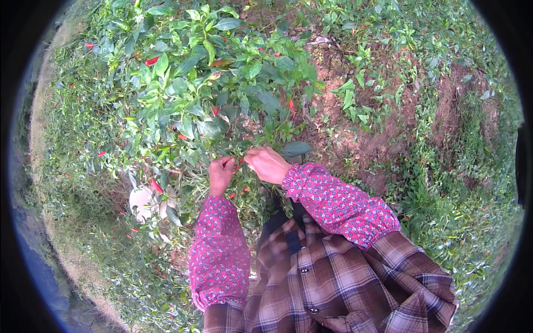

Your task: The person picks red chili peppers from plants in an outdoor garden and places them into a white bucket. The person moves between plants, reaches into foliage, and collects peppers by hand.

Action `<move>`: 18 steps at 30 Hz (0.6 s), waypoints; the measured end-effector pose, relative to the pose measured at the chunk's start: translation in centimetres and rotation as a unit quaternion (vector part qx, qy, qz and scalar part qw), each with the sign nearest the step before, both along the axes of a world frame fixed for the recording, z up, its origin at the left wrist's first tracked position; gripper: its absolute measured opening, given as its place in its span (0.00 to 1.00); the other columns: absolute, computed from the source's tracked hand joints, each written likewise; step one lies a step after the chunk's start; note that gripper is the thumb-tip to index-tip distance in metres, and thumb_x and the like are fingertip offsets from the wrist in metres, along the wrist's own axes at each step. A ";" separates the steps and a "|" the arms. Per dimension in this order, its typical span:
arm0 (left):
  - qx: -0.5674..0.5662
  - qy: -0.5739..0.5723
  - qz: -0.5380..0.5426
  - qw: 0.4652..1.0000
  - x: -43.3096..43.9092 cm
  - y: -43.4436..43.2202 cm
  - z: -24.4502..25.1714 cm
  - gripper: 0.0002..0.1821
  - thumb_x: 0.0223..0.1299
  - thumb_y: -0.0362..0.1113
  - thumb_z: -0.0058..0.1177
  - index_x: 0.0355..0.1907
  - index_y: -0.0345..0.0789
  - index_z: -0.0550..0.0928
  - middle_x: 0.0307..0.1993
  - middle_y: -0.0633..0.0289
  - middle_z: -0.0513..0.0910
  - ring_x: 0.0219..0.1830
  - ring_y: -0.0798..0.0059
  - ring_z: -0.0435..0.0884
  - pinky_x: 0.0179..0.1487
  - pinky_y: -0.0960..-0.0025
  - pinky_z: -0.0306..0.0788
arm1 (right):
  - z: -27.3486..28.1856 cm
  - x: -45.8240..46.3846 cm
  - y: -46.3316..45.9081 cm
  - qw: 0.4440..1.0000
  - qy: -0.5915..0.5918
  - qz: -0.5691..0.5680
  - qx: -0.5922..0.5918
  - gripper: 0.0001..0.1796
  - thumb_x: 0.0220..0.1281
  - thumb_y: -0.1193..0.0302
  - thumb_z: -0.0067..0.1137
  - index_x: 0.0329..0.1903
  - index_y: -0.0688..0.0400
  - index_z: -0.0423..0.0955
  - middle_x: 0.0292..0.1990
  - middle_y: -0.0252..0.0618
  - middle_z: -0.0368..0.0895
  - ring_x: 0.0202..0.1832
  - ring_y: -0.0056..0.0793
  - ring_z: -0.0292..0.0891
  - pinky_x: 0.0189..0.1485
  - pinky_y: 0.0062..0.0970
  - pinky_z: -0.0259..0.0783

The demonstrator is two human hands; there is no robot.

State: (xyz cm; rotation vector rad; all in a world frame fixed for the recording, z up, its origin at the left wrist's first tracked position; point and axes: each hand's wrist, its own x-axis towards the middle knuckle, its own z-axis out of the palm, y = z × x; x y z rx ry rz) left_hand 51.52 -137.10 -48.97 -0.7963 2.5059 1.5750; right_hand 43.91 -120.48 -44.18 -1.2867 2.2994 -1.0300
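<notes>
Both my hands are close together in the foliage of a chili pepper plant (pixel 195 87), at the middle of the view. My left hand (pixel 221 172) has its fingers curled in, thumb up; whether anything is inside it cannot be seen. Just to its right, my right hand (pixel 266 163) reaches left with its fingertips at a small red chili pepper (pixel 241 160); leaves and fingers hide the exact contact. More red chilies hang around, one (pixel 156 186) at the lower left and one (pixel 151 61) higher up, near a green chili pepper (pixel 209 51).
A white rounded object (pixel 141 203) lies partly behind leaves at the left. Bare reddish soil (pixel 374 145) with low weeds runs along the right. Dense chili plants stand on both sides, and a dry grass strip (pixel 46 125) edges the field at far left.
</notes>
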 end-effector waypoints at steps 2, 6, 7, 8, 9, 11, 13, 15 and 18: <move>0.077 -0.071 0.008 0.994 0.4 -0.1 -1.8 0.07 0.53 0.29 0.52 0.34 0.31 0.80 0.26 0.66 0.80 0.26 0.83 0.73 0.30 0.78 0.66 | -1.5 1.1 0.1 0.995 0.074 0.030 0.067 0.07 0.46 0.73 0.51 0.32 0.59 0.73 0.29 0.39 0.73 0.38 0.36 0.71 0.41 0.34 0.61; 0.244 -0.144 0.041 0.958 -0.1 1.6 -1.7 0.07 0.52 0.32 0.54 0.35 0.35 0.81 0.26 0.70 0.79 0.23 0.86 0.70 0.26 0.79 0.64 | -1.5 1.3 2.5 0.997 0.019 0.023 0.065 0.05 0.49 0.72 0.51 0.29 0.59 0.73 0.29 0.38 0.73 0.39 0.36 0.70 0.41 0.35 0.60; 0.290 -0.170 0.056 0.940 -0.6 2.1 -1.0 0.07 0.53 0.33 0.54 0.34 0.37 0.81 0.27 0.71 0.79 0.21 0.87 0.69 0.25 0.79 0.63 | -1.8 1.4 3.0 0.999 0.000 0.014 0.048 0.05 0.49 0.72 0.51 0.29 0.59 0.73 0.29 0.39 0.73 0.38 0.36 0.71 0.41 0.36 0.61; 0.364 -0.121 -0.006 0.924 -0.3 2.4 -2.8 0.09 0.53 0.34 0.53 0.38 0.35 0.79 0.30 0.71 0.79 0.20 0.90 0.65 0.22 0.82 0.58 | -2.0 1.6 3.4 0.999 -0.017 0.005 0.030 0.05 0.49 0.72 0.51 0.28 0.59 0.73 0.29 0.39 0.74 0.37 0.37 0.71 0.41 0.36 0.61; 0.344 -0.124 -0.022 0.931 0.0 2.6 -3.0 0.10 0.53 0.32 0.52 0.39 0.35 0.79 0.32 0.70 0.79 0.26 0.87 0.68 0.28 0.81 0.61 | -1.8 1.7 3.5 0.999 -0.039 0.000 0.010 0.05 0.49 0.72 0.51 0.27 0.59 0.73 0.29 0.39 0.74 0.37 0.37 0.71 0.40 0.36 0.62; 0.302 -0.131 -0.053 0.943 0.6 3.0 -3.6 0.14 0.51 0.26 0.49 0.43 0.35 0.78 0.38 0.67 0.79 0.36 0.82 0.73 0.40 0.79 0.67 | -1.5 1.8 3.7 0.997 -0.070 -0.011 -0.009 0.05 0.48 0.74 0.51 0.25 0.62 0.72 0.25 0.44 0.73 0.31 0.43 0.71 0.35 0.38 0.65; 0.438 -0.072 -0.019 0.896 0.2 3.4 -2.7 0.18 0.51 0.22 0.46 0.48 0.33 0.73 0.39 0.66 0.79 0.30 0.85 0.69 0.31 0.82 0.64 | -1.9 1.4 4.5 0.993 -0.106 -0.033 -0.029 0.05 0.48 0.75 0.51 0.25 0.64 0.72 0.24 0.46 0.73 0.28 0.46 0.71 0.33 0.38 0.66; 0.428 -0.124 0.012 0.895 -0.1 3.7 -1.0 0.19 0.53 0.24 0.46 0.50 0.30 0.70 0.40 0.65 0.78 0.20 0.89 0.62 0.22 0.85 0.57 | -1.6 1.2 5.1 0.991 -0.118 -0.057 -0.035 0.04 0.47 0.76 0.50 0.24 0.65 0.71 0.22 0.48 0.72 0.27 0.47 0.70 0.32 0.38 0.66; 0.406 -0.116 0.037 0.906 1.6 3.3 -0.4 0.18 0.52 0.21 0.44 0.49 0.28 0.71 0.43 0.61 0.77 0.29 0.84 0.74 0.27 0.85 0.65 | -1.0 1.2 5.3 0.988 -0.127 -0.078 -0.039 0.04 0.47 0.75 0.51 0.25 0.64 0.71 0.23 0.47 0.72 0.28 0.47 0.71 0.32 0.38 0.66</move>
